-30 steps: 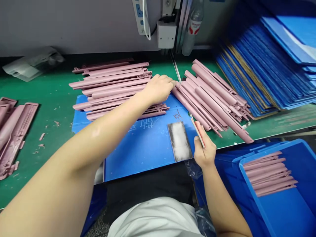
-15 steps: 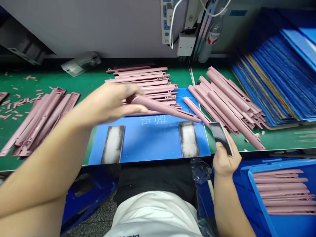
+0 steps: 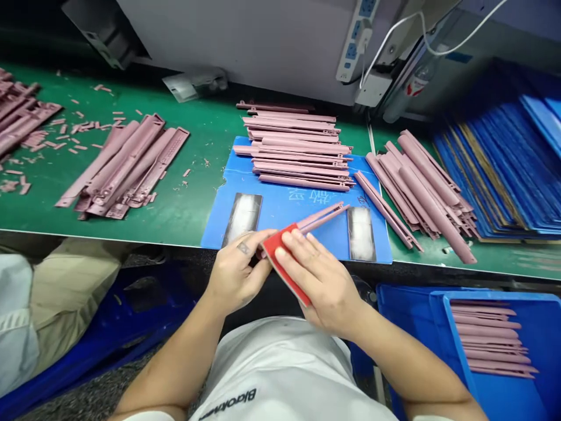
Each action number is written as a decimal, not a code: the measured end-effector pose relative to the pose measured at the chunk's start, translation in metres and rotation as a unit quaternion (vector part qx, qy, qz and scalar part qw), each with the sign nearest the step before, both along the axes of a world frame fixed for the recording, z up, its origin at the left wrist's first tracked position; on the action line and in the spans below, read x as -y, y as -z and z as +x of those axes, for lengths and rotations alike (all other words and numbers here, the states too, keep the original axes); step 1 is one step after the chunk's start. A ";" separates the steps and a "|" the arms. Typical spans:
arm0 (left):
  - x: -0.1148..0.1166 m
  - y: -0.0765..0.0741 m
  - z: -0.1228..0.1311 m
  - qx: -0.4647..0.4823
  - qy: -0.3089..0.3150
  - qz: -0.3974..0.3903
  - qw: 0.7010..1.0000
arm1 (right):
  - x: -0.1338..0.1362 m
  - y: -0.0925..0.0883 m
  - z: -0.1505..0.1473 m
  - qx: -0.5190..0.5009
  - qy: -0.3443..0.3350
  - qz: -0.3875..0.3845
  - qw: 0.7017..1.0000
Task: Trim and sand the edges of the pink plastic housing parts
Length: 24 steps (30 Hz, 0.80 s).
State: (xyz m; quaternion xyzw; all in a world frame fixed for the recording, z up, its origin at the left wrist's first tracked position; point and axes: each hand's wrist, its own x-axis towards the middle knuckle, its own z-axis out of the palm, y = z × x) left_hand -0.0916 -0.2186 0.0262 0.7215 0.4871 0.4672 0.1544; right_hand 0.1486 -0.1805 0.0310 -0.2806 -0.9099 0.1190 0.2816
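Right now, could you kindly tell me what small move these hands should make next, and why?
Probably slide the red sanding block along the pink plastic strip, since the left hand grips the strip and the right hand presses the block against it.

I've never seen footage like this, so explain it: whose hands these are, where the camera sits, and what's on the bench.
There is no machine here: these are a person's two bare hands, filmed by one camera worn on their head, looking forward and down. The left hand holds a slim pink strip, and the right hand presses a red-edged block, possibly a sanding pad, against it. In front lies a blue mat on a green bench, with a stack of pink strips on the mat and another pile to its right. More pink pieces lie to the left, and a blue crate at lower right holds others.
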 end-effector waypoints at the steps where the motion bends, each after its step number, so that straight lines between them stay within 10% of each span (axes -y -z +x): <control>1: 0.002 -0.001 -0.003 -0.003 0.003 0.006 1.000 | -0.001 -0.001 0.000 -0.004 -0.011 0.007 1.000; 6: 0.004 -0.005 -0.013 -0.021 0.013 0.021 0.999 | -0.013 0.001 0.006 0.000 0.150 -0.013 0.989; 10: 0.004 -0.004 -0.014 -0.029 0.032 0.053 0.998 | -0.012 0.002 0.003 0.023 -0.027 -0.005 0.999; 15: 0.007 0.006 -0.018 -0.019 0.007 0.012 1.000 | -0.035 0.012 0.027 0.091 0.194 -0.056 0.975; 19: 0.009 0.012 -0.024 -0.019 0.016 0.005 1.000 | -0.033 0.014 0.032 0.102 0.066 -0.058 0.991; 24: 0.000 0.013 -0.032 -0.022 -0.009 -0.028 0.999 | -0.062 0.024 0.059 0.189 0.276 -0.103 0.937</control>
